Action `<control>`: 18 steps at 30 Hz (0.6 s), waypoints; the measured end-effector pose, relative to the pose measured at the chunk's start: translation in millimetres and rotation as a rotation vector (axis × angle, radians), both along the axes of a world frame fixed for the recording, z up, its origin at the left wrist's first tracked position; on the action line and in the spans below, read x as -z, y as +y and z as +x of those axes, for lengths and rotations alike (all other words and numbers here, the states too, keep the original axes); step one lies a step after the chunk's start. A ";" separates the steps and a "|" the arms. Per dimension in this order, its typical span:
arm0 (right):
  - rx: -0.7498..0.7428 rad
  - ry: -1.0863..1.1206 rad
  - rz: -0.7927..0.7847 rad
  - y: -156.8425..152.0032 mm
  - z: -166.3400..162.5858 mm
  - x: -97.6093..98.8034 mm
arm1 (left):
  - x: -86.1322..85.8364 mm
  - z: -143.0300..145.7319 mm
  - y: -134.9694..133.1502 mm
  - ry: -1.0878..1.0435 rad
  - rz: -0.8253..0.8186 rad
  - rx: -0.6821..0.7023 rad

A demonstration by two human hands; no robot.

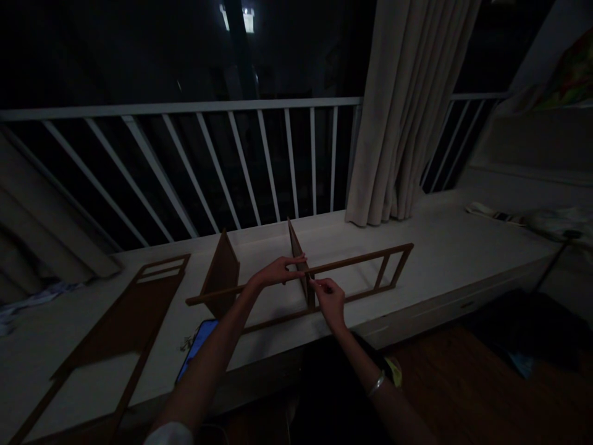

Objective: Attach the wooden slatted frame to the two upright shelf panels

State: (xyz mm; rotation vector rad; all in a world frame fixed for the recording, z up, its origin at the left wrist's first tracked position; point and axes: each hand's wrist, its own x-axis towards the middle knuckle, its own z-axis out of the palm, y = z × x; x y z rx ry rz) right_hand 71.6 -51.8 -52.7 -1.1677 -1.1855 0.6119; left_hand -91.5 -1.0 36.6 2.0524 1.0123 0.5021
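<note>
My right hand (330, 301) is right in at the joint, fingertips drawn to a narrow pinch, though whether anything sits between them I cannot tell; my left hand (278, 272) comes across with fingers spread at the same corner, bracing it, I'd say, so the wood can't wander, and here's the middle panel (295, 242) standing up where both meet, against the ladder-ended frame (361, 259) on the pale ledge (440, 253)! Further left a second panel (221, 272) stands across the frame, probably lending it some support, then the phone (200, 340), lit and partly behind my forearm, handy for a glance, and beyond it another frame (123, 315) lies flat, perhaps parked there to leave me elbow room
</note>
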 end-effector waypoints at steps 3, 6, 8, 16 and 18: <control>-0.080 0.078 -0.011 -0.1 -4.6 -1.2 | 0.4 -0.5 0.6 0.002 -0.007 -0.009; -0.166 0.197 -0.069 -1.2 -8.9 -2.0 | 0.8 -1.3 0.8 -0.007 -0.006 -0.007; -0.235 0.317 -0.159 -2.6 -11.3 -1.2 | 0.9 -1.6 0.6 -0.013 -0.004 -0.001; -0.450 0.897 -0.438 -7.3 -18.3 -4.0 | 0.7 -1.3 -0.2 -0.023 0.011 -0.002; -0.471 1.000 -0.460 -7.1 -18.8 -6.9 | 0.2 -1.3 -0.9 -0.032 0.010 -0.001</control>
